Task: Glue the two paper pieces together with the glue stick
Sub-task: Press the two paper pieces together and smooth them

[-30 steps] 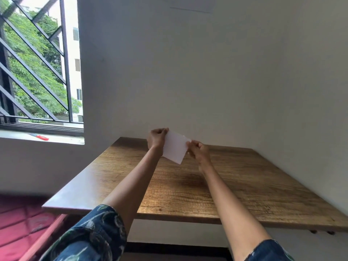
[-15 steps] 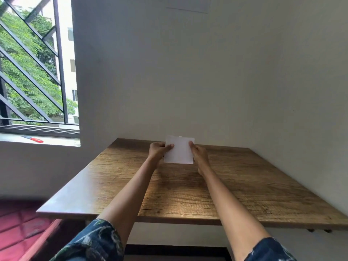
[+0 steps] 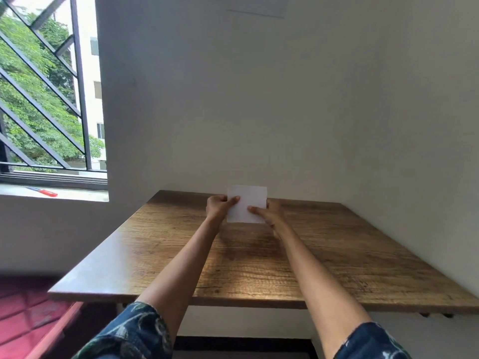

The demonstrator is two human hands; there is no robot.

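A small white rectangle of paper (image 3: 247, 200) is held upright above the far part of the wooden table (image 3: 337, 255). My left hand (image 3: 219, 206) pinches its left edge, thumb on the front face. My right hand (image 3: 267, 212) grips its right edge, with the thumb lying across the lower front. Whether it is one sheet or two pressed together, I cannot tell. No glue stick is in view.
The table stands in a corner, with white walls behind it and to the right. A barred window (image 3: 46, 99) is at the left, and a red-handled tool (image 3: 44, 192) lies on its sill. A red tiled floor (image 3: 23, 314) shows at lower left.
The paper has turned from tilted to square and upright, facing me. Both hands have shifted along its side edges, and my right thumb has come across the front.
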